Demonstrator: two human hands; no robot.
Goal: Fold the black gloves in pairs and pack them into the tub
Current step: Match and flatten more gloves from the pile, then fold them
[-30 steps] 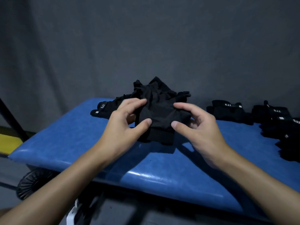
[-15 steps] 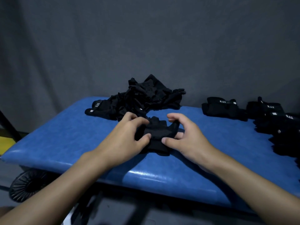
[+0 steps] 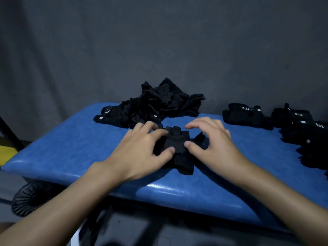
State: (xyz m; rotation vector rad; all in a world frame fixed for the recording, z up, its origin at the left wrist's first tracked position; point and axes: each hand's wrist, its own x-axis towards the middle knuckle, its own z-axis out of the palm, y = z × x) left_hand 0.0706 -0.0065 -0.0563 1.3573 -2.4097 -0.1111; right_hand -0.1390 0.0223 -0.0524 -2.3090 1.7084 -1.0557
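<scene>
A black glove (image 3: 174, 144) lies bunched on the blue padded table (image 3: 74, 150), near its middle. My left hand (image 3: 142, 150) holds the glove's left side, with the thumb at the near edge and the fingers laid over the top. My right hand (image 3: 214, 144) holds its right side, thumb on the fabric and fingers arched over the far corner. Part of the glove pokes out under my right palm. Behind it, a loose heap of black gloves (image 3: 156, 103) is piled against the grey backdrop.
Folded black glove bundles (image 3: 246, 115) with white 5.11 labels stand in a row at the back right, and more of them (image 3: 307, 132) reach the right edge. A dark round fan-like object (image 3: 32, 197) sits on the floor below the table's left end.
Both hands have brought the glove down from in front of the heap onto the table. Their fingers now spread wider over it, and the view has tilted slightly downward.
</scene>
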